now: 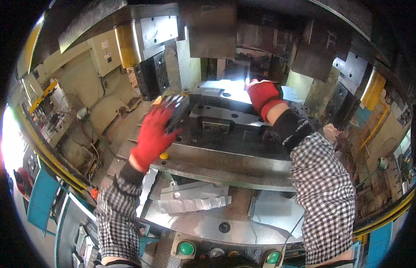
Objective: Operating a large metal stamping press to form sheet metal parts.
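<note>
My left hand (pixel 156 127), in a red glove, is raised over the left end of the dark steel die (pixel 235 143). Its fingers are apart and nothing shows in them; dark fingertips blur slightly. Farther back, my right hand (pixel 264 96), also red-gloved, reaches over a shiny sheet metal piece (pixel 217 87) lying on the die. The right fingers are curled together at the tips. Glare there hides what they hold, if anything. Nearer me, a formed metal part (pixel 194 203) with a wavy edge rests on the press's front ledge (pixel 190 225).
Heavy upper press tooling (pixel 212 31) hangs over the die. Flat grey sheets (pixel 277 212) lie at the ledge's right, beside a thin cable. Green buttons (pixel 186 248) sit at the front edge. More metal parts (pixel 85 243) are at lower left. A yellow post (pixel 126 46) stands back left.
</note>
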A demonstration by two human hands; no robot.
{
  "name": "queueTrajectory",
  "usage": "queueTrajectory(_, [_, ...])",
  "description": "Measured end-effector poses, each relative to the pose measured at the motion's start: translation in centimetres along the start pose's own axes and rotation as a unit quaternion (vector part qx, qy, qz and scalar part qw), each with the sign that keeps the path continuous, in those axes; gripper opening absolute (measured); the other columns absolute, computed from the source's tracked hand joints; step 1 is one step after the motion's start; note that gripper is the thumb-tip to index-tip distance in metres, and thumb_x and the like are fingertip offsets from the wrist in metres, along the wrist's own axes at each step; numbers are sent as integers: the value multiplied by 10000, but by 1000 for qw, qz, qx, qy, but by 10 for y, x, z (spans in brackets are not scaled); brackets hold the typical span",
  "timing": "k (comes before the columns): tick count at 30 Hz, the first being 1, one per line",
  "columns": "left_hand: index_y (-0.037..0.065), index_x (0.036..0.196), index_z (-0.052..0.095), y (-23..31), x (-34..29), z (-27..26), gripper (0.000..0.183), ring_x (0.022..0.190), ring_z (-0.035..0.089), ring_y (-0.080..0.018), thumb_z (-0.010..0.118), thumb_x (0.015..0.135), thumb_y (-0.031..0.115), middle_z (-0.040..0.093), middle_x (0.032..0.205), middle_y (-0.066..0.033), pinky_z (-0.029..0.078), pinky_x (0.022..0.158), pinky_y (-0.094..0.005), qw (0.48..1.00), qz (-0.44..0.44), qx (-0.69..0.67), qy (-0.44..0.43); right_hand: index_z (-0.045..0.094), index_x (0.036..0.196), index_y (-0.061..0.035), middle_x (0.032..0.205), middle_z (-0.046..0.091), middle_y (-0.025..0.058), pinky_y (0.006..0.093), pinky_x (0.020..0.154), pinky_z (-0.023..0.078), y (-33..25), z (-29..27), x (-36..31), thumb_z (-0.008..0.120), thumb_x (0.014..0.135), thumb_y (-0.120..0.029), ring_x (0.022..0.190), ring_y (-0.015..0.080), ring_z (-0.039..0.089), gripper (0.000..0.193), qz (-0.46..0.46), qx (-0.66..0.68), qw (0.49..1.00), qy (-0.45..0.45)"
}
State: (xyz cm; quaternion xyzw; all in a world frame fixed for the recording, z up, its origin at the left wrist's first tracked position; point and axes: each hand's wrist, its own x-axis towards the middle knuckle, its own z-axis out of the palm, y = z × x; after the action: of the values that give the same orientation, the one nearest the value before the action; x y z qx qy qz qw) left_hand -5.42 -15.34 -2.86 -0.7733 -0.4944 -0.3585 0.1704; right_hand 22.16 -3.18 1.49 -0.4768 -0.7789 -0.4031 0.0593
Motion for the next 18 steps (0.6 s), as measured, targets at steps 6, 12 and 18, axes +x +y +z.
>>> queueTrajectory(6, [58, 1198, 401, -3, 109, 75, 578, 1144, 368, -307, 567, 645, 84, 422, 1204, -159, 264, 970, -388, 973, 183, 112, -86, 565, 957, -71, 923, 576, 140, 402, 671, 458, -13, -4, 0, 384, 814, -188, 835, 261, 577, 259, 40, 136, 984, -108])
queueTrajectory(12, [16, 1042, 518, -6, 151, 110, 364, 947, 516, -297, 484, 681, 42, 527, 1037, -176, 409, 818, -332, 968, 121, 69, -207, 522, 950, -76, 814, 587, 96, 324, 527, 473, -10, -12, -12, 505, 754, -167, 680, 219, 601, 217, 13, 22, 1000, -18])
queueTrajectory(18, [3, 946, 538, -14, 145, 116, 272, 920, 516, -316, 481, 682, 37, 538, 982, -176, 414, 793, -358, 981, 144, 6, -128, 503, 954, -67, 885, 567, 108, 368, 624, 473, 3, -7, -42, 623, 679, -254, 780, 262, 583, 355, 0, 154, 987, -48])
